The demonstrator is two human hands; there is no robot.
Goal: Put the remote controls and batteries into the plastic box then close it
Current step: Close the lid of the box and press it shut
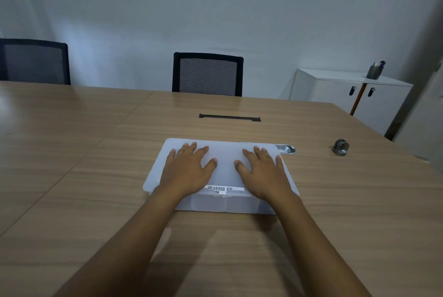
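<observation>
A frosted white plastic box stands on the wooden table in front of me with its lid lying on top. A barcode sticker runs along the lid's near edge. My left hand lies flat on the left half of the lid, fingers spread. Flat on the right half rests my right hand, fingers spread too. Neither hand grips anything. No remote control or battery shows outside the box; what is inside is hidden by the frosted plastic.
A metal cable-port cover pokes out behind the box's right end. A small grey round object sits on the table at the right. A black slot crosses the middle. Two chairs and a white cabinet stand beyond.
</observation>
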